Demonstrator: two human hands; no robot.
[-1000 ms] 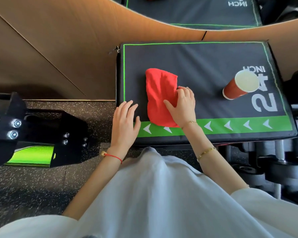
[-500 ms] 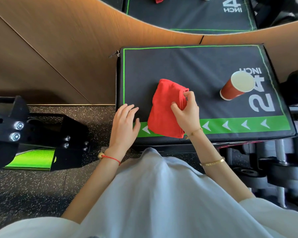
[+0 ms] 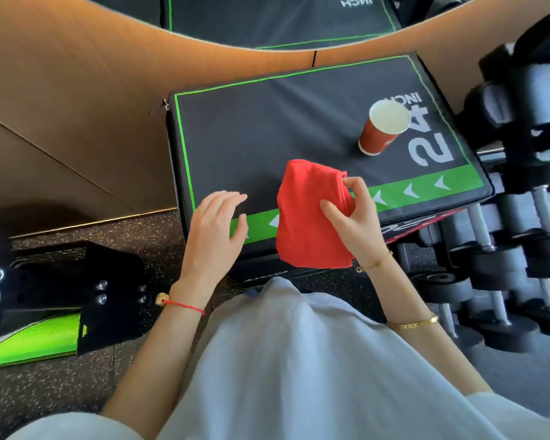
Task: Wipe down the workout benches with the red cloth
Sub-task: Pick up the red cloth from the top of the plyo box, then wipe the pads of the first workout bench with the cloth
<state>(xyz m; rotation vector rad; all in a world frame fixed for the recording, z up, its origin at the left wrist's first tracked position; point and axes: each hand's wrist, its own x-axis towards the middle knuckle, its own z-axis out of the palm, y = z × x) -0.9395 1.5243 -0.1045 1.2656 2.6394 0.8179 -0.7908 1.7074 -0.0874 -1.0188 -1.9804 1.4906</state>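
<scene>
A black padded workout box [image 3: 267, 131] with green trim and a white "24 INCH" mark stands against the wooden wall. My right hand [image 3: 354, 217] pinches the folded red cloth [image 3: 308, 217] by its right edge and holds it lifted over the box's near edge, so the cloth hangs down past the green arrow strip. My left hand [image 3: 215, 230] rests flat on the near left corner of the box, fingers spread, holding nothing.
A red paper cup [image 3: 381, 128] stands upright on the box's right part beside the "24". Black dumbbells on a rack [image 3: 521, 217] crowd the right side. A black metal frame with bolts [image 3: 61, 287] and a green pad [image 3: 32, 341] lie on the speckled floor at left.
The red cloth went from lying flat under my right hand to being pinched and lifted toward the near edge. My left hand stayed on the corner. The view tilted.
</scene>
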